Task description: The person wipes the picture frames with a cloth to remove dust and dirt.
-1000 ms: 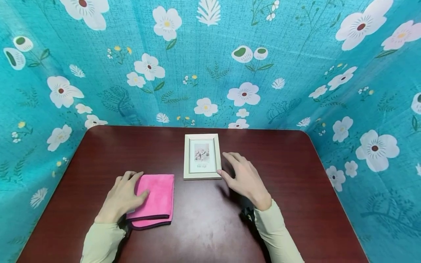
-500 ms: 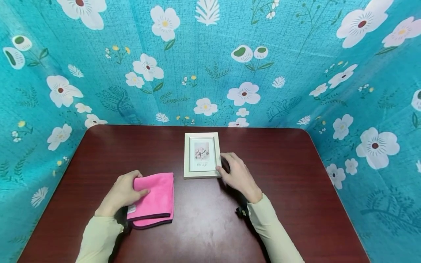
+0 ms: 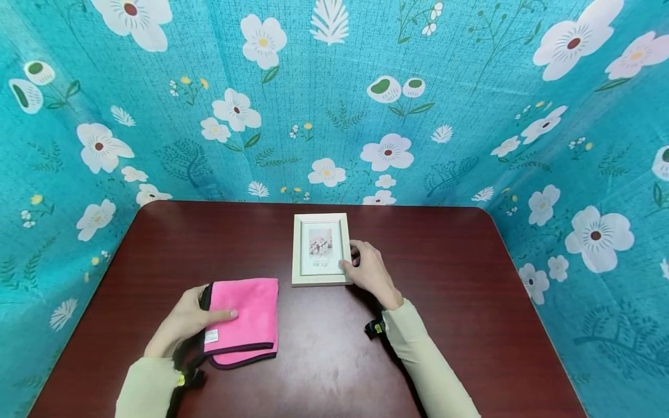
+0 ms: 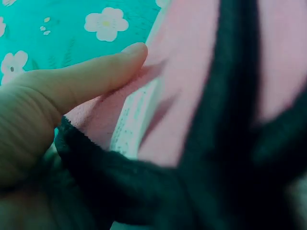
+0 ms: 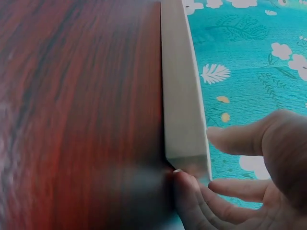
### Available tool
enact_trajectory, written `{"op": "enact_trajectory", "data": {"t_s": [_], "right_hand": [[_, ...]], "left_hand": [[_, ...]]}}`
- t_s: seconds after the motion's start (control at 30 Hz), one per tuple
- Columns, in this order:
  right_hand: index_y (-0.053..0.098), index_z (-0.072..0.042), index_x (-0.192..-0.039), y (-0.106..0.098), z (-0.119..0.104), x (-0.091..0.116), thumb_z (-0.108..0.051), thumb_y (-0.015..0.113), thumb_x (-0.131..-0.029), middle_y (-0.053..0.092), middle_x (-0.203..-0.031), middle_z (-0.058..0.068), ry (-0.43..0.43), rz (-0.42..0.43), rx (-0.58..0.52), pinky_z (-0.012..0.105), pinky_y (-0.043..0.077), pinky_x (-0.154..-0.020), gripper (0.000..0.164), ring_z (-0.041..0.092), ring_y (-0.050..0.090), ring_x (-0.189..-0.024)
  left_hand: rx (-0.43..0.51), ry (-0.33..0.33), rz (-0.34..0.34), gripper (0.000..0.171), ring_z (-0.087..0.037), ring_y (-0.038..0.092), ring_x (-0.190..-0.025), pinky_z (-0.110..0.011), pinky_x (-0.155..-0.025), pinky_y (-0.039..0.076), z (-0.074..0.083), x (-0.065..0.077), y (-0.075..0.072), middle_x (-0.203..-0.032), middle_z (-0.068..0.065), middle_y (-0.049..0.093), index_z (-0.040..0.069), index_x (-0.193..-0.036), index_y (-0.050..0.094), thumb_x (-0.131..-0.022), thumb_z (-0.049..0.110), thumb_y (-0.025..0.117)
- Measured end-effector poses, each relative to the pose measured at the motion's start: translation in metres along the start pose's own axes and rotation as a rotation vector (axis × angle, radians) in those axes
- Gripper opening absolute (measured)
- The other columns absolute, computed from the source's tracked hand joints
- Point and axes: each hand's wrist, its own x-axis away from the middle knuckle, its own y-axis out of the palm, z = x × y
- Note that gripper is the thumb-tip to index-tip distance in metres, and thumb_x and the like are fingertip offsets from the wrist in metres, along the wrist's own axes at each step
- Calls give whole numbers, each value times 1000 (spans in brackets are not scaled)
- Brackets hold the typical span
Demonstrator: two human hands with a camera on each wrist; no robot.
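Note:
A pink cloth (image 3: 245, 319), folded, with dark edging and a white label, lies on the left half of the table. My left hand (image 3: 183, 319) pinches its left side, thumb on top and the other fingers underneath. In the left wrist view the thumb (image 4: 103, 74) presses on the cloth (image 4: 184, 91) beside the label. A pale picture frame (image 3: 320, 249) with a flower print lies face up near the back middle. My right hand (image 3: 370, 270) holds its lower right edge, thumb on the front. In the right wrist view the fingertips meet the bottom of the frame's side (image 5: 184, 91).
The dark red wooden table (image 3: 313, 371) has rounded far corners. A turquoise flowered curtain (image 3: 292, 116) hangs behind it and along both sides. Black camera straps (image 3: 375, 328) sit at the wrists.
My right hand has come in from the right and taken hold of the frame's edge. My left hand has gone from resting over the cloth to pinching it, and its left edge is lifted.

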Motion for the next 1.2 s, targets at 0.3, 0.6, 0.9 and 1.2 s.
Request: {"op": "enact_trajectory", "data": {"t_s": [0.3, 0.6, 0.9, 1.2], "right_hand": [[61, 0, -148, 6, -5, -3, -18, 79, -93, 67, -111, 11, 125, -16, 32, 30, 53, -71, 61, 16, 62, -80], [61, 0, -147, 6, -5, 5, -17, 80, -93, 66, -108, 10, 157, 0, -26, 33, 53, -75, 60, 16, 62, -82], [63, -2, -145, 5, -2, 4, -17, 80, -92, 65, -107, 9, 183, -18, -52, 35, 55, -78, 57, 17, 63, -86], [61, -3, -147, 9, 1, 2, -14, 80, -92, 64, -106, 9, 169, -34, -95, 32, 53, -76, 60, 17, 62, -84]], "left_hand": [[-17, 251, 78, 44, -20, 66, -80, -29, -69, 56, 0, 11, 8, -100, -13, 65, 8, -124, 54, -96, 27, 81], [395, 101, 4, 59, -21, 79, -83, -35, -79, 66, 7, 1, 8, -109, -7, 72, 12, -143, 39, -101, 32, 75], [1021, 82, -202, 23, -19, 78, -107, -37, -90, 64, 0, -4, 22, -115, -5, 80, 14, -132, 55, -109, 8, 58], [987, 133, -102, 26, -11, 76, -107, -33, -90, 64, 23, -11, 25, -113, 2, 77, 13, -134, 47, -111, 15, 58]]}}
